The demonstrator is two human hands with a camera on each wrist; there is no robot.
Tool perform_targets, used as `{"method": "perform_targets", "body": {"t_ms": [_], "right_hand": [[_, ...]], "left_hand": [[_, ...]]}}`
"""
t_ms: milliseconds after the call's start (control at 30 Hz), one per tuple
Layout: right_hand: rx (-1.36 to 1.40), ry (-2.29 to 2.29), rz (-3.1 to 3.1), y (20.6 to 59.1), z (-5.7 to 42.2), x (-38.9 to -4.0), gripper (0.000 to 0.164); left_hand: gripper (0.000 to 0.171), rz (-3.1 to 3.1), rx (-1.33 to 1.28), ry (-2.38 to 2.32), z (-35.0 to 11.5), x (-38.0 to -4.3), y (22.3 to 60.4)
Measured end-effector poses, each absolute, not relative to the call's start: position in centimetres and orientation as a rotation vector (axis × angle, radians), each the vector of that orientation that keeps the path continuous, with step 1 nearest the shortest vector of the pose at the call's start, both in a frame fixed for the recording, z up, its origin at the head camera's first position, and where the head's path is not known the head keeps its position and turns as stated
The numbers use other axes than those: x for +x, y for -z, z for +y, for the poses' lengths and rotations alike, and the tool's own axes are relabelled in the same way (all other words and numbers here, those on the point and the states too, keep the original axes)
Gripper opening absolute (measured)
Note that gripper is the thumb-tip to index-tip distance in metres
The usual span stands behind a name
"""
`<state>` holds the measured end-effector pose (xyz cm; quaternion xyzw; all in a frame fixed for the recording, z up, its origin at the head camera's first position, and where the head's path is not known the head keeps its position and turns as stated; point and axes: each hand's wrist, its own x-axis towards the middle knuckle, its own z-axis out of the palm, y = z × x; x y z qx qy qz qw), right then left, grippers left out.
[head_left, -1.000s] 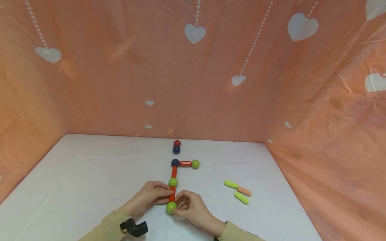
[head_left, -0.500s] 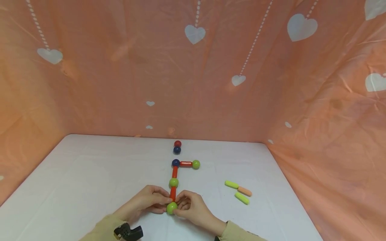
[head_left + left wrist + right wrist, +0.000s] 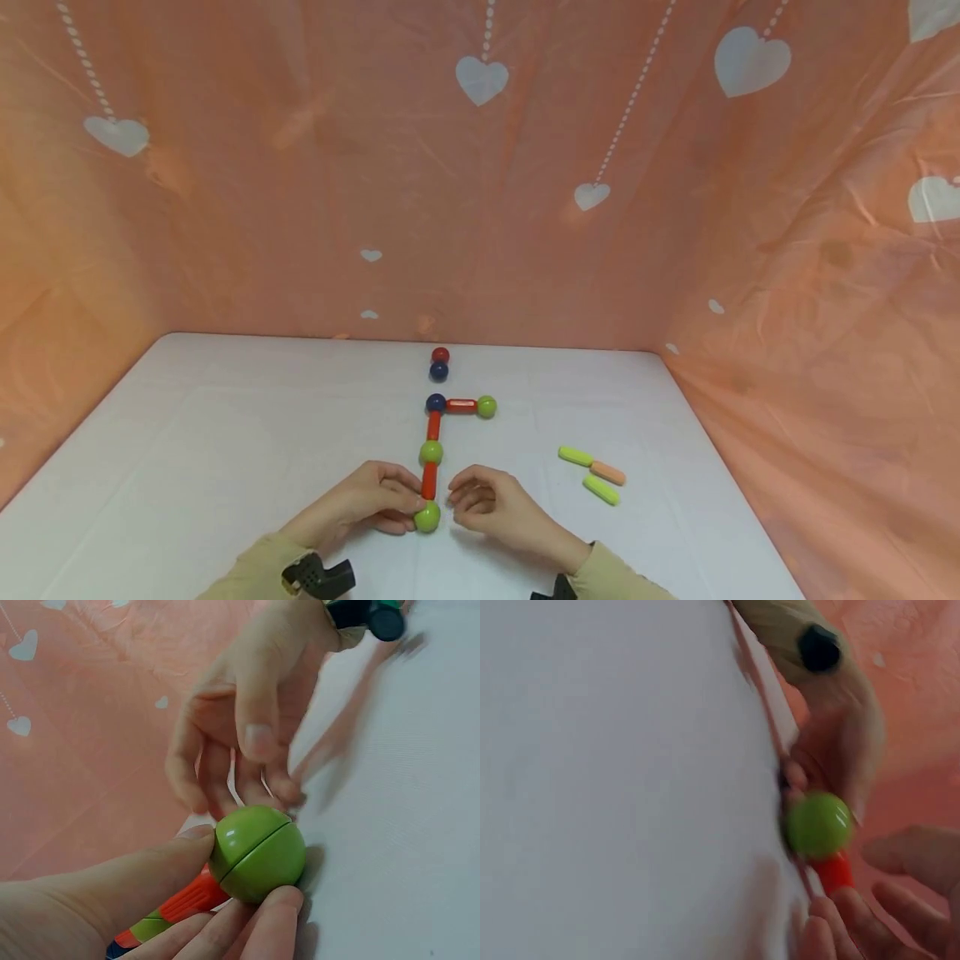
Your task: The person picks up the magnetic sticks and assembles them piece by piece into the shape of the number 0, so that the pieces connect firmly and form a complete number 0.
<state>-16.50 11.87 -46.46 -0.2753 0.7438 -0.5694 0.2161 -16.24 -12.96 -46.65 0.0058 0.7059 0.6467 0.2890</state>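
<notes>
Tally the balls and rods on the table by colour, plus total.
Green balls: 3
Blue balls: 2
Red ball: 1
Red rods: 3
Yellow-green rods: 2
Orange rod: 1
Total: 12

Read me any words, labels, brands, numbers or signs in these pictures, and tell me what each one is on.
None can be read.
The held green ball shows a seam, no lettering.
The orange backdrop carries white hearts, no lettering.
Too small to tell: the pale mark on the sideways red stick, and any print on the black wrist device.
</notes>
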Motion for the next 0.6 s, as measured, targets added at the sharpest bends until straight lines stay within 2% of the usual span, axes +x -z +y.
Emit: {"method": "perform_targets", "body": {"t_ms": [333, 600], "right_hand": [[-0.887, 1.46, 2.401, 43.1, 20.1, -19.1, 0.034], [-0.735, 1.274, 2.647, 41.8, 26.3, -18.8, 0.03]], "left_hand": [[0.037, 1.867, 0.025, -1.722, -13.0, -16.3, 46.7], [0.038, 1.861, 0.018, -1.717, -13.0, -16.4, 46.7]]}}
